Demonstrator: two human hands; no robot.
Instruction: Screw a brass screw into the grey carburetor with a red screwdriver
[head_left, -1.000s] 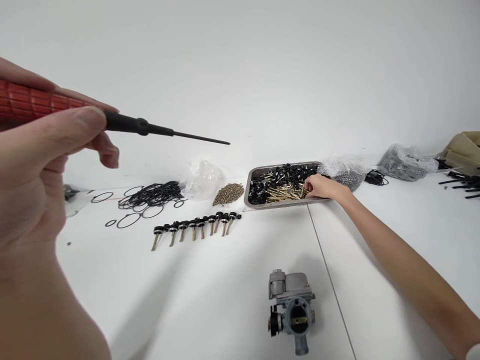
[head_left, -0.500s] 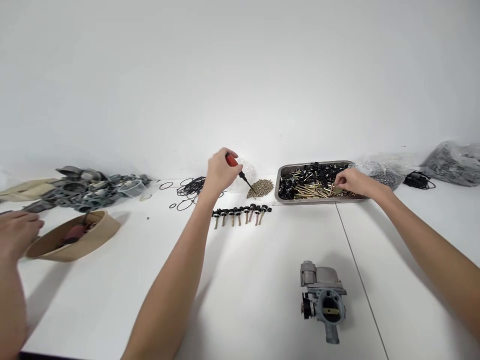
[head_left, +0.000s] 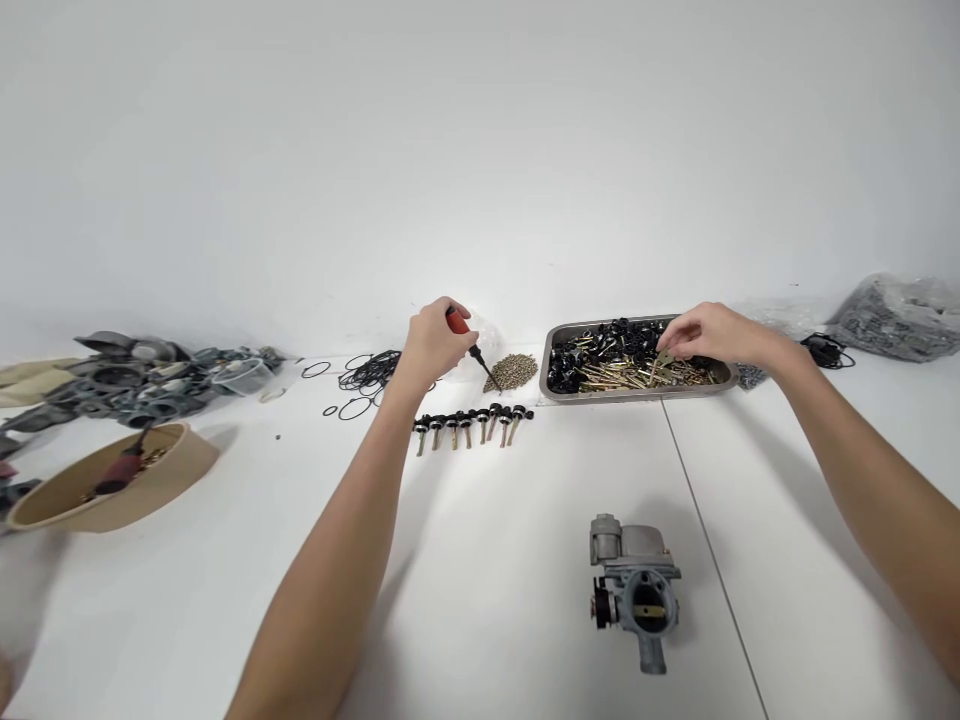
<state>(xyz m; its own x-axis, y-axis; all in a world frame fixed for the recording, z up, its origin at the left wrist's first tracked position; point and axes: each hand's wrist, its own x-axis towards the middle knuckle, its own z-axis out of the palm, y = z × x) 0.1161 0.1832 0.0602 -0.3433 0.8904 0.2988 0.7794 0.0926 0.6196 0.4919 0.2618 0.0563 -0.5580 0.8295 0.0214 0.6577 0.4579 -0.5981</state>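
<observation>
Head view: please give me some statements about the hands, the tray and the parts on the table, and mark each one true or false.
1. The left hand grips a red-handled screwdriver. True.
2. The screwdriver tip points at the pile of small brass bits. True.
3. The right hand rests on the carburetor. False: it is over the metal tray, fingers among the brass and black parts; the carburetor stands alone, nearer the camera.
4. The row of black-capped pins lies inside the tray. False: it lies on the table, left of the tray.
5. Black O-rings lie left of the left hand. True.
</observation>
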